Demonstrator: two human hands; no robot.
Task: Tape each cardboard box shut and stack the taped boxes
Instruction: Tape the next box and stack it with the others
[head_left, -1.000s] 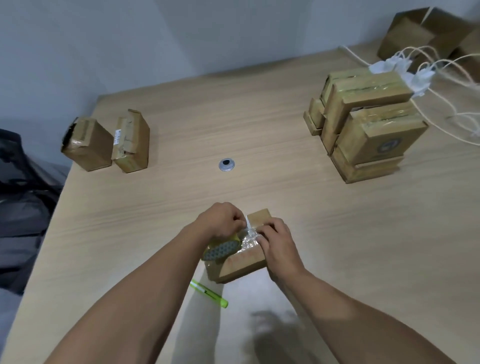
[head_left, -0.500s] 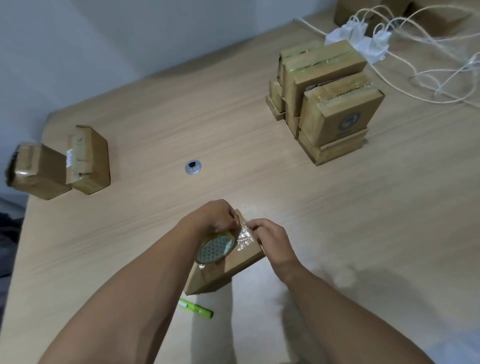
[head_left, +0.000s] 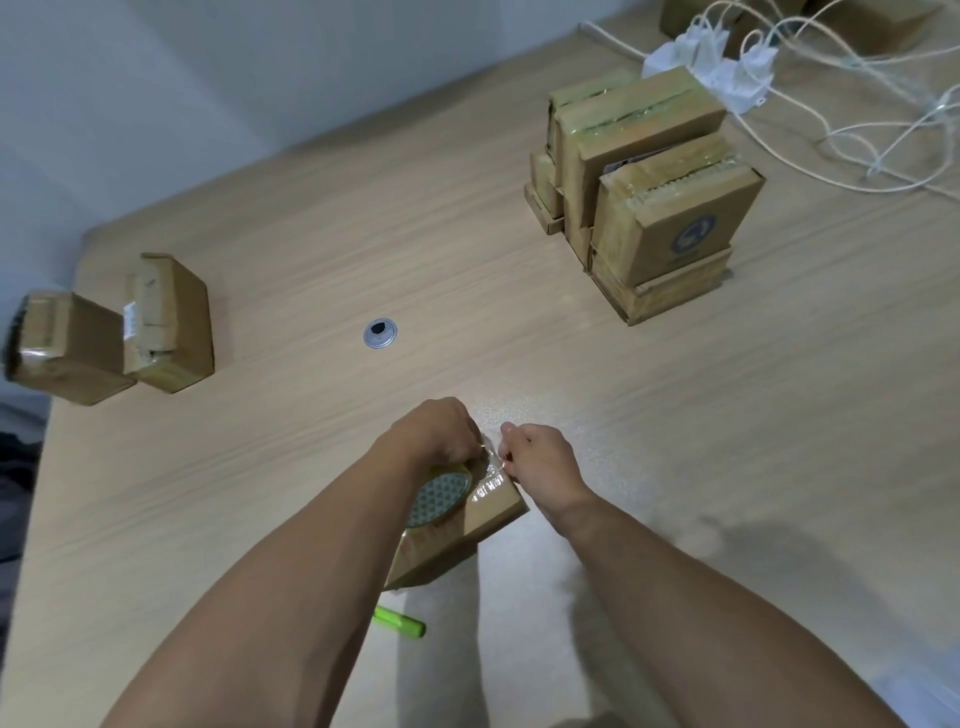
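A small cardboard box (head_left: 457, 535) lies near the table's front edge, under both my hands. My left hand (head_left: 431, 431) grips a roll of clear tape (head_left: 441, 493) resting on the box. My right hand (head_left: 540, 462) pinches the free end of the clear tape strip (head_left: 491, 457) just right of the roll, over the box's top. A stack of taped boxes (head_left: 649, 176) stands at the back right. Two more boxes (head_left: 119, 327) sit at the far left edge.
A green pen (head_left: 402, 621) lies on the wooden table (head_left: 675, 415) beside my left forearm. A round cable grommet (head_left: 380, 333) sits mid-table. White chargers and tangled cables (head_left: 737, 67) spread behind the stack, with more cardboard at the top right corner.
The box has turned and tilted under my hands. The roll has slid back along the box toward me, with tape drawn out between roll and right hand. The camera view shifted right and down.
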